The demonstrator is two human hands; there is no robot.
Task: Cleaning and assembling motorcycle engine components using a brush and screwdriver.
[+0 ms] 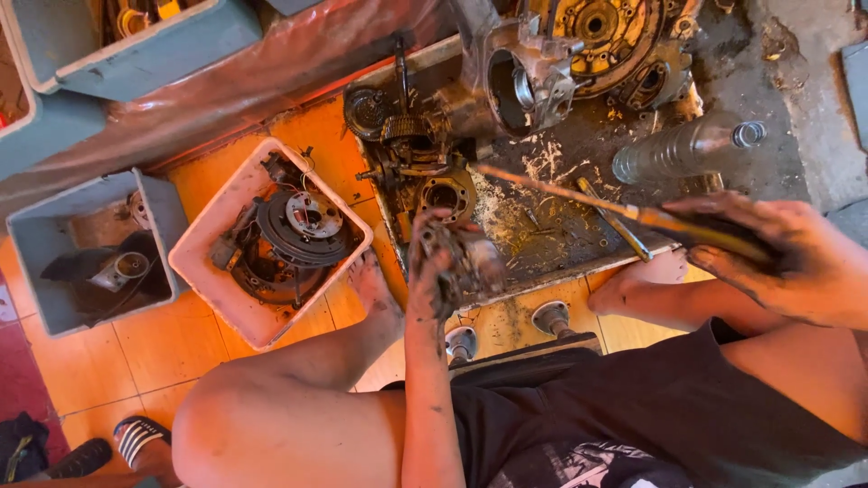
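Hands working over an oily metal tray (542,244): left hand (432,271) is clenching a greasy engine part (470,262), right hand (787,258) is grasping a long screwdriver (597,201) near a plastic bottle (678,149).

**Around the oily tray**

A pink tub (237,312) on the orange tiled floor (154,357) holds a round black engine part (303,226). A grey bin (54,262) sits just beside it. A clear plastic bottle (683,149) lies near an engine casing (533,77). A striped sandal (137,438) rests at the lower left.
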